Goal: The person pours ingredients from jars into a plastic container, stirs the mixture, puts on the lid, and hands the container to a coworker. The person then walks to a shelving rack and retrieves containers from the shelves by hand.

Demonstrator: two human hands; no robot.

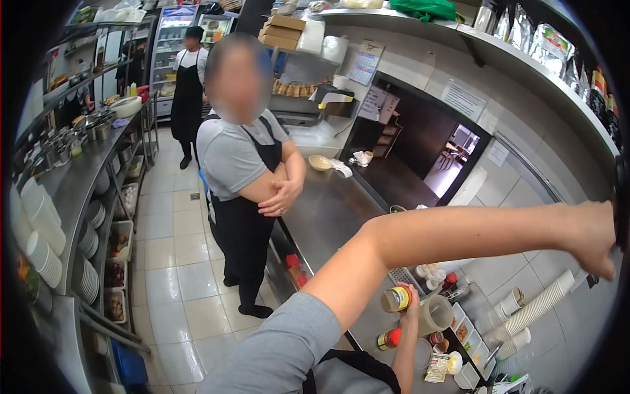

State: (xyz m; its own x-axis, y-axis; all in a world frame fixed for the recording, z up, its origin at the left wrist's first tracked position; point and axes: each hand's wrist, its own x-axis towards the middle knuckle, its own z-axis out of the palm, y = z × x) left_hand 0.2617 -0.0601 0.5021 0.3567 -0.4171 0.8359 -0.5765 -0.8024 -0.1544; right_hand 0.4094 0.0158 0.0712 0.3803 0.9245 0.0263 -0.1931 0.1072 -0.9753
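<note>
Jar (396,299) is gripped in the right hand (409,302), the nearer of 2, beside a red-lidded jar (390,339); left hand (590,238) is well apart, its grip I cannot tell.

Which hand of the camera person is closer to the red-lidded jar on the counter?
Right. In the picture, the right hand, holding another jar, is just above the red-lidded jar; the left hand is far off, near the right edge.

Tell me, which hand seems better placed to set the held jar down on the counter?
Probably the right hand: it holds the yellow-labelled jar near the steel counter, while the left hand is stretched out to the picture's right edge.
</note>
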